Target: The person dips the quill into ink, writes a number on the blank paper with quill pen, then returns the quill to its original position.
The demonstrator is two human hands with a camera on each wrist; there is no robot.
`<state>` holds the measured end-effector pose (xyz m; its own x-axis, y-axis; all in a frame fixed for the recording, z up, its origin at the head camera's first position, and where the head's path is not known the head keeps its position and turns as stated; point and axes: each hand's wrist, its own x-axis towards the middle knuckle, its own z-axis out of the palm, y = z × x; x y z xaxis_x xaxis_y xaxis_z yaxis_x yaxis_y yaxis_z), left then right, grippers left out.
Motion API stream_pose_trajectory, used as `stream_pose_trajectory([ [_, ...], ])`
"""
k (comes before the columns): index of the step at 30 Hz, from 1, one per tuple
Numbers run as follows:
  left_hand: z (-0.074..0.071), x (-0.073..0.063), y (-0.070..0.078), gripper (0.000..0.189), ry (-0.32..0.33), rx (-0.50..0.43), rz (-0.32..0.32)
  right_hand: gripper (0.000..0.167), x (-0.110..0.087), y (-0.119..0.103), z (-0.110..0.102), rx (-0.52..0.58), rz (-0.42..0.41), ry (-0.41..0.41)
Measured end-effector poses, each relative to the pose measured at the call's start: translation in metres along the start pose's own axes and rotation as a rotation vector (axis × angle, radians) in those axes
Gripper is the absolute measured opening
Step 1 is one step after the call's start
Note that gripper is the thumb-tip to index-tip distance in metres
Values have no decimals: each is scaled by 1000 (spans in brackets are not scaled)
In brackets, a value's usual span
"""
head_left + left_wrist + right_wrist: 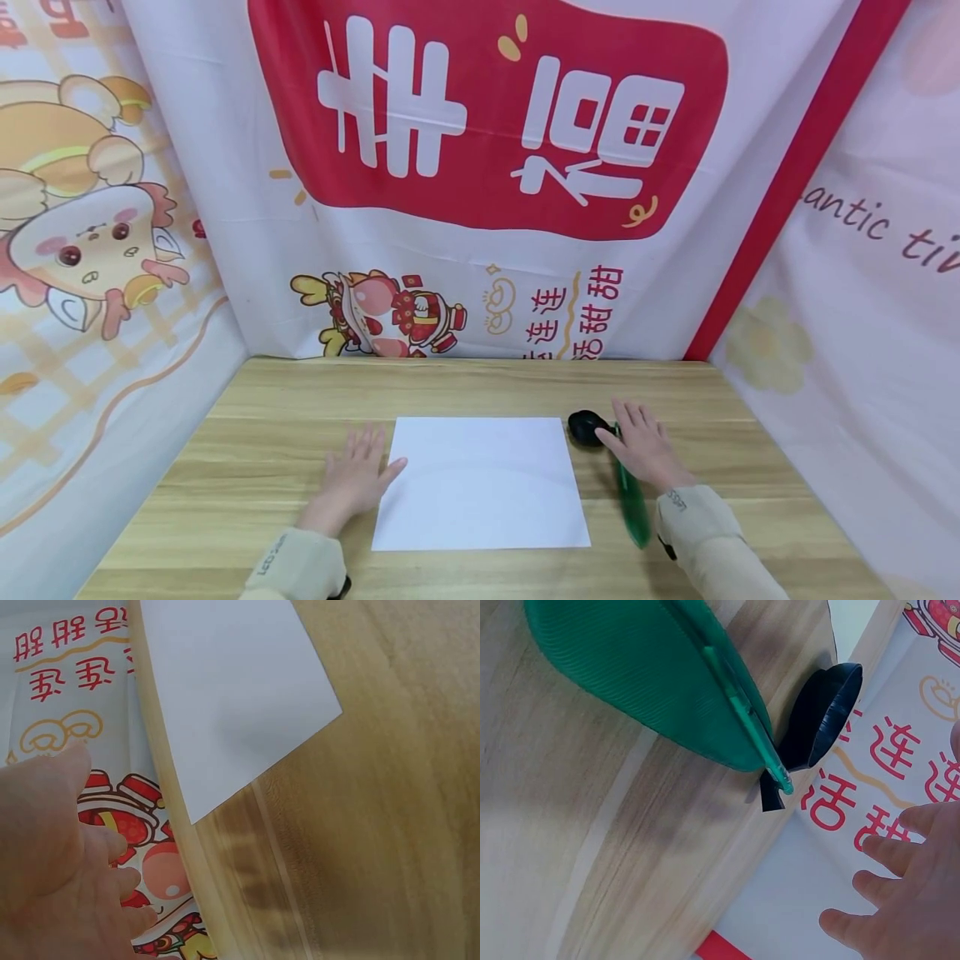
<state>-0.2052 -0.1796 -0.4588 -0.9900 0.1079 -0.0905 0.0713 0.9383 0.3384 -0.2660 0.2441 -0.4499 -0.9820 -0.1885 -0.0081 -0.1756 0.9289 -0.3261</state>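
A white sheet of paper lies flat on the wooden table. My left hand is at its left side, fingers spread, the thumb overlapping the paper's edge in the head view. In the left wrist view that hand holds nothing, and finger shadows fall on the wood. To the paper's right lie a long green leaf- or feather-shaped thing with a slim green shaft and a rounded black thing with a narrow tail. My right hand is spread above them, covering part of the green thing; its fingers are apart and empty.
The wooden table ends at the back against a white cloth with a red printed panel. Printed cloths also hang at the left and right. Both forearms wear light sleeves with dark bands at the wrists.
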Motion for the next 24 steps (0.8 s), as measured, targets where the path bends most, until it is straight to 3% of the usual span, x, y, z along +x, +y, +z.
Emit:
stream_pose_trajectory([
  [15,18,2,-6,77,4,-4,-16,79,-2,4,9,-6,-12,9],
  [24,20,-2,-6,76,-6,1,3,78,-4,5,11,-2,-3,-9],
])
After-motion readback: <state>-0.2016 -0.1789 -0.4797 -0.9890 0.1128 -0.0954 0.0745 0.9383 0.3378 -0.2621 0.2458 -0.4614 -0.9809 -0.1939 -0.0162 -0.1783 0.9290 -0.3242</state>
